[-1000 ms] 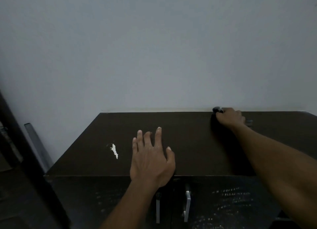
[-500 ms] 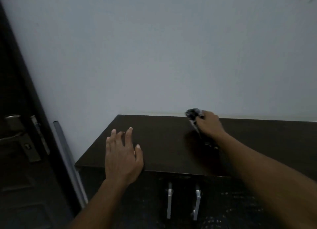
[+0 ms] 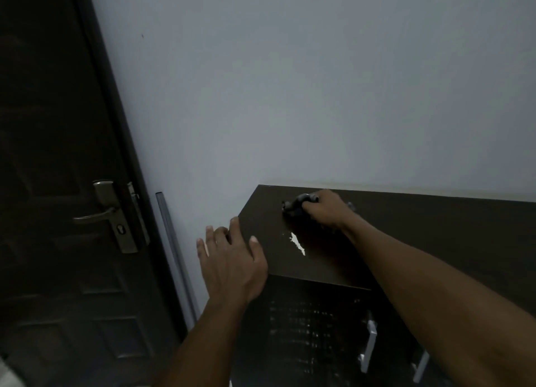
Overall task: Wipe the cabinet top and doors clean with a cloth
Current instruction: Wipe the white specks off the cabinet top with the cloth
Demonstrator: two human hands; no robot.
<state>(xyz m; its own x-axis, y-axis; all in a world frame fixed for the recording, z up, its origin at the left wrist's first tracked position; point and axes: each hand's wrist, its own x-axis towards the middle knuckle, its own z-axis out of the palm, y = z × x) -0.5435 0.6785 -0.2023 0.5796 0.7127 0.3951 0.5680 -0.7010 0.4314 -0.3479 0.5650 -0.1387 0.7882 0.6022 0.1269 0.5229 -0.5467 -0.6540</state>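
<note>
A dark brown cabinet stands against a pale wall; its top (image 3: 420, 235) runs from the middle to the right edge. My right hand (image 3: 326, 211) presses a dark crumpled cloth (image 3: 295, 205) onto the top near its back left corner. My left hand (image 3: 232, 259) lies flat with fingers spread over the cabinet's front left corner, holding nothing. A white chipped patch (image 3: 297, 243) shows on the top just in front of the cloth. The cabinet doors (image 3: 313, 334) below carry two pale vertical handles (image 3: 369, 346).
A dark room door (image 3: 52, 183) with a metal lever handle (image 3: 98, 214) fills the left side. A grey strip (image 3: 174, 256) leans against the wall between the door and the cabinet. The pale wall rises directly behind the cabinet top.
My right hand has slid the cloth leftward along the back of the top, from right of centre toward the left corner. My left hand shifted left to the corner. The view turned left, showing the door.
</note>
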